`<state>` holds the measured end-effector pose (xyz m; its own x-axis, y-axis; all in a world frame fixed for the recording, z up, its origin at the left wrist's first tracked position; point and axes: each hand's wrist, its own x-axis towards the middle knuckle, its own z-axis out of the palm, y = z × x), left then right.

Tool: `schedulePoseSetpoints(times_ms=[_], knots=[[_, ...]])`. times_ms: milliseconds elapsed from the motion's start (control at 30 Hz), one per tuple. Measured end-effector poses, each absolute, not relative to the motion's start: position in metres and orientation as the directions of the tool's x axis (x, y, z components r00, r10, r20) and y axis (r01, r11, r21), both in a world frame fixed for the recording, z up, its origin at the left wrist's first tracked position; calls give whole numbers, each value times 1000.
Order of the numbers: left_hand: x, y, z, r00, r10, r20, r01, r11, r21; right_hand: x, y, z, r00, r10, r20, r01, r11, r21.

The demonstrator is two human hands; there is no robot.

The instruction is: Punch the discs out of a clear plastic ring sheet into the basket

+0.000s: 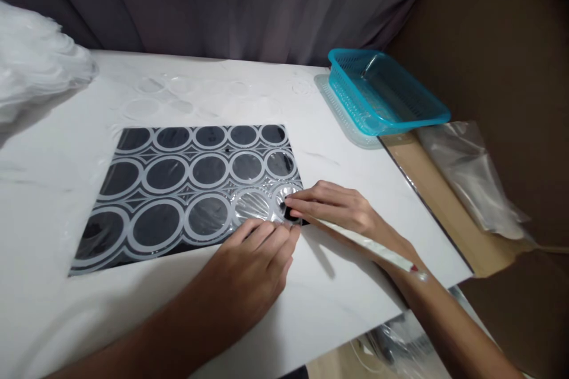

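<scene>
A black sheet (208,170) printed with rows of pale rings lies on the white table under a glossy clear film. My left hand (260,260) rests palm down at its near edge, the fingers pressing side by side by the lower right rings. Over the last ring in the near row is my right hand (335,207), its fingertips close together on the sheet. A long, thin white stick (373,247) with a reddish mark near its back end runs from those fingers toward the wrist. A small dark patch shows under the right fingertips; the stick's front end is hidden.
A blue plastic basket (386,92) stands at the back right on a pale perforated mat or lid. Beside it are brown cardboard (427,195) and a clear plastic bag (471,172). A white pile of thin pieces (40,65) is at the left. Clear ring-marked film (178,98) lies behind the sheet.
</scene>
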<state>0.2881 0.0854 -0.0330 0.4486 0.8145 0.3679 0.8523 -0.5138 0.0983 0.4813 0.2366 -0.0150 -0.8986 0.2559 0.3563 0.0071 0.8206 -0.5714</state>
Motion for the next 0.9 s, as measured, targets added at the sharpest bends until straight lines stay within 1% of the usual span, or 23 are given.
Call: schedulePoseSetpoints(times_ms=[133, 200, 267, 367, 467, 533, 600, 700, 733, 800, 867, 900], knots=[[289, 84, -33, 441, 817, 372, 854, -510, 107, 470, 244, -19, -800, 390, 456, 4, 764, -645], [289, 84, -33, 437, 820, 370, 853, -509, 120, 464, 248, -18, -738, 475, 479, 50, 746, -664], [289, 85, -32, 432, 829, 356, 853, -504, 138, 460, 252, -15, -666, 576, 474, 121, 710, -694], [289, 86, -29, 410, 849, 332, 852, -487, 191, 457, 256, -12, -543, 721, 430, 203, 610, -766], [290, 85, -27, 399, 862, 311, 852, -474, 220, 455, 261, -11, -416, 804, 424, 239, 546, -803], [290, 85, -26, 395, 867, 303, 858, -466, 214, 454, 267, -12, -340, 839, 425, 229, 512, -828], [291, 84, -26, 391, 871, 297, 865, -457, 204, 454, 272, -13, -281, 868, 409, 173, 465, -868], [291, 84, -26, 378, 875, 304, 870, -448, 208, 456, 274, -14, -251, 898, 361, 87, 393, -916], [291, 84, -26, 371, 875, 311, 870, -445, 213, 457, 273, -13, -251, 896, 366, 95, 399, -912], [290, 84, -26, 358, 874, 330, 869, -441, 224, 458, 266, -11, -273, 862, 427, 147, 476, -867], [290, 84, -26, 353, 868, 350, 870, -442, 218, 458, 256, -7, -340, 810, 478, 192, 557, -808], [291, 84, -26, 352, 863, 363, 873, -442, 205, 457, 252, -4, -377, 793, 478, 195, 572, -797]])
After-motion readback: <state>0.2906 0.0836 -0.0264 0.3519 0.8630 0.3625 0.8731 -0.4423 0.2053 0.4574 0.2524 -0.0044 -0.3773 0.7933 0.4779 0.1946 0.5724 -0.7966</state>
